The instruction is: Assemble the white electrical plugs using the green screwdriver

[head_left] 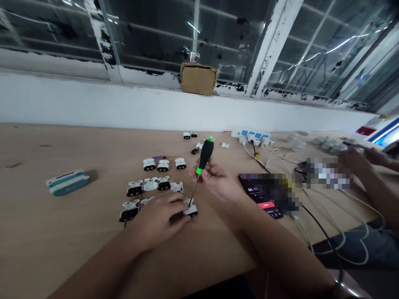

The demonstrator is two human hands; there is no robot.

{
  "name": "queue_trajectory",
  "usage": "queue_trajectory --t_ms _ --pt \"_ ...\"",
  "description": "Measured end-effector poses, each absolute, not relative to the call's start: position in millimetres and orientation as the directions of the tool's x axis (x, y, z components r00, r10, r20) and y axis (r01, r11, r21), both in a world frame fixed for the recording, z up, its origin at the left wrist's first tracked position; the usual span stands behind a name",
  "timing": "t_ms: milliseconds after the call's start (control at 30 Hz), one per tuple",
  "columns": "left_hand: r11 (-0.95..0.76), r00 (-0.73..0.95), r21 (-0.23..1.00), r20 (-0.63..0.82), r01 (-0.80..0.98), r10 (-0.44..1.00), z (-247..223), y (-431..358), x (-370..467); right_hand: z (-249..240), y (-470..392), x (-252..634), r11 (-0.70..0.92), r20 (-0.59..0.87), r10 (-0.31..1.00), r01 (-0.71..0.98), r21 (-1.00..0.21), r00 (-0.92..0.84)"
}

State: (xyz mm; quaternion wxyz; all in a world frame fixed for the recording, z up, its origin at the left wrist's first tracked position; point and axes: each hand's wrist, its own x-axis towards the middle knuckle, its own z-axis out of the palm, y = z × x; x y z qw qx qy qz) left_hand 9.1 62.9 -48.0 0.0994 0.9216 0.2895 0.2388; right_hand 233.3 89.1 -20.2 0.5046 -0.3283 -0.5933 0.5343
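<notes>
My right hand (220,180) is closed around a screwdriver (205,155) with a black and green handle. The shaft slants down and its tip meets a small white and black plastic part (191,209) on the table. With its fingertips, my left hand (163,211) grips that part from the left side. Beyond my left hand, similar white and black parts (135,188) lie in rows, some partly covered by the hand. Another row of white parts with black ends (163,166) sits farther back, with a second screwdriver (160,158) behind it.
A teal and white case (67,182) lies at the left. To the right are a phone (264,205) with a lit screen, a white power strip (254,136) and loose cables (324,232). A co-worker's arm (361,174) reaches in. A cardboard box (198,79) stands on the windowsill.
</notes>
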Motion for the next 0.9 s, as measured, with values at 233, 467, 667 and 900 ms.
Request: queue_trajectory --t_ms 233,467,667,900 --pt "-0.813 0.73 0.297 0.359 0.501 0.581 -46 62 10 -21 91 234 0.254 0.293 0.908 -0.161 -0.954 -0.301" --pt "-0.852 0.729 0.24 0.443 0.465 0.523 -54 69 6 -15 86 229 0.231 0.257 0.92 -0.121 -0.965 -0.295" --pt "-0.861 0.73 0.178 0.466 0.476 0.5 -60 73 3 -7 74 226 0.322 0.333 0.902 -0.084 -0.943 -0.274" --pt "-0.882 0.72 0.111 0.535 0.458 0.442 -57 73 5 0 63 221 0.424 0.419 0.867 -0.042 -0.905 -0.27"
